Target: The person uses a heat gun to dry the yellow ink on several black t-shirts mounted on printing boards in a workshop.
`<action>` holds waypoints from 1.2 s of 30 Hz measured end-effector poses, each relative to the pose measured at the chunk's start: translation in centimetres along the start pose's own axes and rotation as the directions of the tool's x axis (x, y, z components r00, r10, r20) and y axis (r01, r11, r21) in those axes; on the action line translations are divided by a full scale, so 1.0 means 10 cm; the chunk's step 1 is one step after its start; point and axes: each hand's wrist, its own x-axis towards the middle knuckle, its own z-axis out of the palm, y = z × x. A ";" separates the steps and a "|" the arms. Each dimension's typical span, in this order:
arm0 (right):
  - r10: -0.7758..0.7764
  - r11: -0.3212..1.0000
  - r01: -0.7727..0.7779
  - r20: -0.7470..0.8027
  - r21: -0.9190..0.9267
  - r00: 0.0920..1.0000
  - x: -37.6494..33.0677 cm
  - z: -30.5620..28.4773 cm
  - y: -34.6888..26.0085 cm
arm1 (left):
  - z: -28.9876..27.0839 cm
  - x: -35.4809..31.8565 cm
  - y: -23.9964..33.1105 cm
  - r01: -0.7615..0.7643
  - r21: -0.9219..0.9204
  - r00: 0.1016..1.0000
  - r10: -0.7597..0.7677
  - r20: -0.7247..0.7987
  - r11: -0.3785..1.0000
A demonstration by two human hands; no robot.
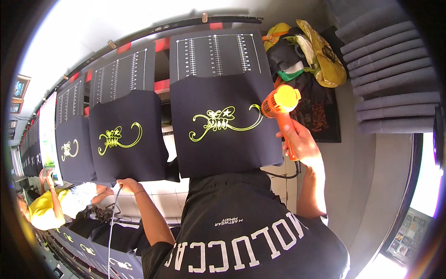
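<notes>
My right hand (304,143) is wrapped round the handle of an orange hair dryer (283,100). Its barrel sits at the right edge of a dark fabric panel (223,156), beside the tail of a yellow-green line print (220,122). A black board (200,53) with white ruled marks lies under that panel, its far part bare. Lower left, my left hand (128,184) is closed on a thin pale cord (112,228) that hangs down from it. A second printed panel (132,162) lies just beyond this hand.
More boards with printed panels (74,162) run off to the left. Someone in a yellow shirt (44,209) works at the far left. Folded dark cloths (385,69) hang at the right, near bags (325,60). A dark cable (283,176) trails from the dryer.
</notes>
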 end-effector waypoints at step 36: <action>0.009 1.000 -0.010 0.075 0.020 0.997 -0.32 0.08 0.10 | 0.04 0.12 -0.08 -0.022 0.063 0.999 0.024 -0.029 0.998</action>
